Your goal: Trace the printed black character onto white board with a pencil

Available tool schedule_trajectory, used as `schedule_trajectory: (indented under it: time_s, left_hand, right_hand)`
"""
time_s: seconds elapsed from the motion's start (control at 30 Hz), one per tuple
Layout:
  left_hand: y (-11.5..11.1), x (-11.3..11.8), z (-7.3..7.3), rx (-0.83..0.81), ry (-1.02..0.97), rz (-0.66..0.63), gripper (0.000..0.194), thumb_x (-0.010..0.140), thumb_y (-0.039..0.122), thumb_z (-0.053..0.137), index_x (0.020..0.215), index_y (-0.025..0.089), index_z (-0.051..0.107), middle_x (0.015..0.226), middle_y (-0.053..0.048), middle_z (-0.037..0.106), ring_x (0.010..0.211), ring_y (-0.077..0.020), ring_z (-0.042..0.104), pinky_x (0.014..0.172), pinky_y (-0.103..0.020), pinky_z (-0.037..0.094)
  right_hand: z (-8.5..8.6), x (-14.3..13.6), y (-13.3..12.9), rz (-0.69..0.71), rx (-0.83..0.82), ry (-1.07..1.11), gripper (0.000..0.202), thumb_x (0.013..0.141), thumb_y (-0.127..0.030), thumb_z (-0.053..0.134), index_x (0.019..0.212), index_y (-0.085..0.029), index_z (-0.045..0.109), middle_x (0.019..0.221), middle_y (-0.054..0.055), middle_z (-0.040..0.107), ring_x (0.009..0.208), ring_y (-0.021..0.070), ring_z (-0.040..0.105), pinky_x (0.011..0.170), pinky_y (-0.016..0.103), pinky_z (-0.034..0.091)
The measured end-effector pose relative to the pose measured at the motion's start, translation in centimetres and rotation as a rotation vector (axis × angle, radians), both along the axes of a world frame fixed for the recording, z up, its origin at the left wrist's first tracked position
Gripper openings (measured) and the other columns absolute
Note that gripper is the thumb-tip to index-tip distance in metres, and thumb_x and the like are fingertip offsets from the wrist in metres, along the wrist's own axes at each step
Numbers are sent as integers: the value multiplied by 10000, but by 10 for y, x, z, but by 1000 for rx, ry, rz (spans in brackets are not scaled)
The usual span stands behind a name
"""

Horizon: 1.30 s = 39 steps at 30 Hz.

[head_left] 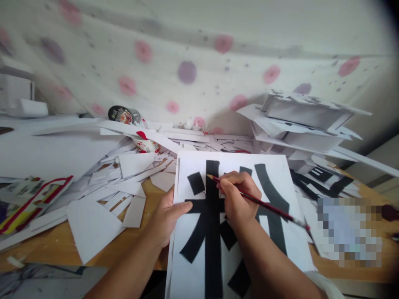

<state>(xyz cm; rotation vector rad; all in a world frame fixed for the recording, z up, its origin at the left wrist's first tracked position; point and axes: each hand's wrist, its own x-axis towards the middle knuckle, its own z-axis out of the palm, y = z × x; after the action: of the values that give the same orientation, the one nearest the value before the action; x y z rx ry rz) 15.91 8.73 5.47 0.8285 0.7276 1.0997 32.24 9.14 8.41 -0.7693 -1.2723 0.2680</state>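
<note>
A white board point(190, 274) bears large black character strokes point(213, 249) and leans up from the table's front edge. My left hand point(166, 218) grips its left edge, the thumb lying on the front near the end of a horizontal black stroke. In my right hand point(238, 197) is a dark red pencil point(268, 205), pinched between the fingers. Its tip touches or hovers just over the upper part of the tall vertical stroke; which one I cannot tell. The right hand covers part of the strokes in the middle.
White paper scraps point(93, 228) litter the wooden table point(56, 247). A white paper cup point(147, 145) and a dark round tub point(123, 115) stand behind. Stacked white board structures point(307, 114) rise at the right, above black cut pieces point(330, 185). A colourful packet point(34, 199) lies left.
</note>
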Motion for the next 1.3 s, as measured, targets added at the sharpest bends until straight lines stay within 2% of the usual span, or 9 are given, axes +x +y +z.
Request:
schedule_trajectory:
  time_s: [0.13,0.2,0.3,0.43,0.6,0.73,0.87,1.0,1.3]
  left_hand:
    - [-1,-2,0,16,-10,-27,473,662,237,802,1099,172,633,850,-73,753,696,-227,703,636,-303,537]
    - [-1,-2,0,32,-18,-39,448,667,236,802,1079,175,637,843,-64,751,687,-219,700,648,-305,537]
    - [-1,-2,1,63,-36,-34,427,670,239,797,1063,179,642,855,-57,749,726,-224,702,688,-317,539]
    - [0,-2,-1,83,-33,-33,427,660,230,784,1059,177,645,845,-49,744,701,-218,691,675,-321,536]
    - [3,-1,-4,120,-40,17,503,637,205,765,1123,183,639,761,-14,725,734,-217,685,741,-329,525]
    - [2,-2,-3,133,-49,18,502,626,207,768,1115,180,654,797,-23,735,802,-231,687,772,-323,516]
    - [1,-3,-1,141,-80,-11,503,618,229,792,1103,181,666,964,-62,750,808,-238,694,755,-318,521]
    - [2,-2,-1,138,-85,-11,475,617,214,803,1074,171,683,915,-64,756,827,-246,701,778,-318,525]
    - [-2,1,6,156,-21,38,565,617,209,808,1161,169,662,907,-74,757,910,-292,690,792,-357,533]
  right_hand:
    - [28,19,10,-225,51,-439,246,886,-182,555,1106,-233,653,1067,72,710,928,219,669,811,389,548]
    - [43,32,16,-295,105,-698,257,889,-174,553,1124,-223,644,1160,99,685,1075,262,624,915,454,512]
    - [55,42,18,-225,146,-927,229,885,-184,588,1111,-176,623,1146,131,686,1096,266,619,931,451,518]
    - [53,29,13,-171,185,-1030,182,895,-228,600,1070,-180,615,1113,121,687,1070,261,608,913,440,527]
    - [57,2,17,-190,12,-1124,354,794,-338,739,1067,-168,590,1032,130,658,940,290,590,803,436,528]
    - [73,-4,22,-140,-111,-1089,434,695,-255,812,1042,-171,566,988,104,622,851,250,592,734,382,517]
    - [81,0,9,-105,-48,-1080,307,716,-121,733,968,-183,569,917,68,624,840,222,562,705,334,480]
    - [68,9,-21,-149,119,-1177,146,828,-57,556,761,-185,579,692,32,583,686,180,469,606,307,397]
    - [3,26,-71,-242,305,-1054,160,868,-34,539,859,-163,634,909,63,680,833,191,527,829,463,482]
